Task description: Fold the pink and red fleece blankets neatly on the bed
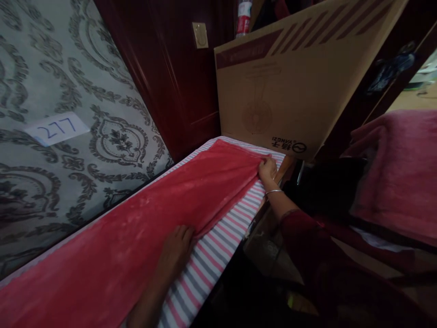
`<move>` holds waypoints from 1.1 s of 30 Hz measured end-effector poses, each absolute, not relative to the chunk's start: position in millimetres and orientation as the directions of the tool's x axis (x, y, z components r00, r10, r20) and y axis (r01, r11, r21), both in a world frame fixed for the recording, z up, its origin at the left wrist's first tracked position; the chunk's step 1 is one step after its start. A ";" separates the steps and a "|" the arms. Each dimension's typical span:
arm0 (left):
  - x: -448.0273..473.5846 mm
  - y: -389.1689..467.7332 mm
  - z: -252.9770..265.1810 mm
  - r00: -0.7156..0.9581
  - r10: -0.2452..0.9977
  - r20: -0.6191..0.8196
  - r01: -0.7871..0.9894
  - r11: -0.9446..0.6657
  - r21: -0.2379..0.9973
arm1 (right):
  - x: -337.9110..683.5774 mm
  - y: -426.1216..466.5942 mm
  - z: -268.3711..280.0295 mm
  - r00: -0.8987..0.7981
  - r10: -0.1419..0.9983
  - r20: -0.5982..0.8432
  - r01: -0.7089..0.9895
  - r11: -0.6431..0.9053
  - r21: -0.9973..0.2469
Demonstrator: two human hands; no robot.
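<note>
A long red plush blanket point(146, 209), folded into a strip, lies over a table covered by a striped cloth point(218, 246) in pink, grey and white. At the blanket's far right corner, my right hand point(268, 169) pinches its edge; a bangle circles that wrist. My left hand point(177, 248) rests on the blanket's near edge about midway along, its fingers curled over the fabric, and their tips are partly hidden. Between the two hands the edge shows stacked layers and a loose fold.
A large cardboard box point(266, 95) stands at the table's far end, with a bottle point(243, 18) behind it. Patterned wallpaper point(116, 136) bearing a paper marked 277 point(58, 129) borders the left side. To the right hangs a pink blanket point(403, 173).
</note>
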State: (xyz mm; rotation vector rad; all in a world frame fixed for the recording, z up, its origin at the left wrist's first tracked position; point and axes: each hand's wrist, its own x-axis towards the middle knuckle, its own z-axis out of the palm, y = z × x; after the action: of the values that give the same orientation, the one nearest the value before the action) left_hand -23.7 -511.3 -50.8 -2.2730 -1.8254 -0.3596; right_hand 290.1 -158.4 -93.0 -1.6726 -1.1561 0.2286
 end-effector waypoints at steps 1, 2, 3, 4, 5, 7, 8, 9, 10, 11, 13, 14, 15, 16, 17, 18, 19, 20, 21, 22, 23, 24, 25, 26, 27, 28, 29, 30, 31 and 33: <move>-24.6 -510.3 -52.1 0.192 0.931 0.309 0.979 -0.205 0.009 | 290.1 -157.9 -93.5 0.516 0.774 0.367 0.573 0.007 -0.820; -26.7 -509.6 -52.9 0.181 0.933 0.312 0.979 -0.200 0.031 | 290.1 -157.6 -93.9 0.515 0.775 0.366 0.572 0.008 -0.821; -29.2 -509.4 -53.0 0.168 0.933 0.318 0.979 -0.196 0.060 | 290.1 -157.3 -94.2 0.515 0.775 0.367 0.570 0.010 -0.822; -31.3 -509.4 -52.6 0.156 0.934 0.320 0.976 -0.195 0.093 | 290.1 -157.2 -94.3 0.517 0.772 0.369 0.568 0.013 -0.823; -32.5 -509.5 -51.4 0.142 0.939 0.314 0.974 -0.189 0.125 | 290.2 -157.3 -94.2 0.519 0.769 0.373 0.567 0.017 -0.824; -30.9 -509.3 -47.0 0.108 0.956 0.274 0.977 -0.153 0.150 | 290.4 -157.8 -93.6 0.525 0.762 0.380 0.564 0.023 -0.826; -27.8 -508.6 -43.9 0.091 0.966 0.241 0.983 -0.126 0.135 | 290.4 -158.3 -93.2 0.529 0.758 0.382 0.562 0.024 -0.826; -23.4 -507.2 -40.4 0.078 0.976 0.204 0.989 -0.101 0.106 | 290.4 -158.8 -92.6 0.533 0.755 0.383 0.561 0.024 -0.828; -17.8 -504.9 -36.7 0.067 0.983 0.171 0.994 -0.079 0.069 | 290.2 -159.3 -92.0 0.536 0.752 0.384 0.559 0.024 -0.829; -11.3 -501.5 -33.1 0.058 0.987 0.148 0.997 -0.064 0.032 | 290.0 -159.9 -91.4 0.539 0.750 0.384 0.557 0.024 -0.830; 2.7 -491.5 -27.3 0.061 0.990 0.130 0.998 -0.058 -0.026 | 289.4 -160.8 -90.3 0.542 0.747 0.385 0.554 0.027 -0.832; 9.4 -485.4 -25.6 0.070 0.989 0.129 0.997 -0.064 -0.050 | 289.2 -161.2 -89.8 0.543 0.746 0.386 0.553 0.029 -0.833; 15.4 -479.1 -24.8 0.082 0.989 0.123 0.995 -0.073 -0.071 | 289.0 -161.5 -89.5 0.544 0.744 0.388 0.551 0.032 -0.834; 20.3 -473.3 -24.8 0.097 0.989 0.110 0.992 -0.088 -0.088 | 289.0 -161.7 -89.3 0.546 0.742 0.389 0.549 0.035 -0.835; 24.0 -468.4 -25.7 0.112 0.989 0.095 0.990 -0.103 -0.096 | 289.2 -161.7 -89.2 0.549 0.738 0.391 0.546 0.037 -0.837; 26.4 -464.9 -27.2 0.125 0.988 0.086 0.988 -0.117 -0.096 | 289.5 -161.7 -89.2 0.555 0.733 0.394 0.544 0.039 -0.838; 27.5 -463.0 -29.1 0.137 0.987 0.089 0.988 -0.129 -0.087 | 289.9 -161.4 -89.3 0.562 0.725 0.397 0.540 0.041 -0.840; 27.5 -462.6 -31.2 0.149 0.983 0.105 0.987 -0.141 -0.074 | 290.4 -161.1 -89.5 0.571 0.717 0.400 0.537 0.043 -0.843; 26.8 -463.5 -33.3 0.161 0.979 0.127 0.986 -0.155 -0.060 | 290.9 -160.6 -89.8 0.581 0.707 0.403 0.533 0.044 -0.845; 25.7 -465.2 -35.3 0.171 0.974 0.145 0.985 -0.166 -0.049 | 291.3 -160.1 -90.2 0.591 0.697 0.405 0.529 0.044 -0.848; 24.6 -467.3 -37.2 0.179 0.973 0.148 0.984 -0.175 -0.042 | 291.7 -159.6 -90.6 0.601 0.689 0.405 0.525 0.042 -0.850; 23.7 -469.4 -39.0 0.182 0.974 0.134 0.983 -0.178 -0.039 | 292.1 -159.0 -91.1 0.610 0.682 0.404 0.522 0.039 -0.852; 23.1 -471.1 -40.6 0.178 0.978 0.112 0.984 -0.175 -0.038 | 292.4 -158.4 -91.7 0.617 0.676 0.403 0.519 0.035 -0.854; 22.8 -472.4 -42.2 0.172 0.981 0.089 0.985 -0.170 -0.035 | 292.6 -157.8 -92.3 0.622 0.672 0.402 0.518 0.032 -0.855; 22.8 -473.1 -43.8 0.163 0.984 0.076 0.986 -0.162 -0.028 | 292.9 -157.2 -92.9 0.625 0.669 0.402 0.518 0.030 -0.855; 23.0 -473.4 -45.3 0.158 0.985 0.075 0.987 -0.157 -0.016 | 293.3 -156.6 -93.5 0.628 0.666 0.403 0.519 0.028 -0.854; 23.3 -473.3 -46.8 0.157 0.984 0.085 0.988 -0.157 -0.003 | 293.7 -156.1 -94.1 0.630 0.663 0.406 0.520 0.028 -0.853; 23.6 -473.0 -48.1 0.159 0.982 0.099 0.987 -0.161 0.008 | 294.2 -155.7 -94.5 0.630 0.660 0.409 0.523 0.029 -0.852; 23.9 -472.7 -49.2 0.165 0.980 0.112 0.986 -0.168 0.016 | 294.8 -155.6 -94.6 0.631 0.657 0.413 0.525 0.031 -0.851; 24.7 -472.2 -50.4 0.171 0.978 0.117 0.984 -0.174 0.020 | 295.9 -156.8 -93.7 0.629 0.654 0.421 0.530 0.035 -0.847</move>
State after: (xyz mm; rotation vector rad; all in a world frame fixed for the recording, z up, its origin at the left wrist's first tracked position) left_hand 24.7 -472.2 -50.4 -2.3571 -1.9786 -0.1585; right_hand 295.9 -156.8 -93.7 -1.6193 -0.9998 0.1255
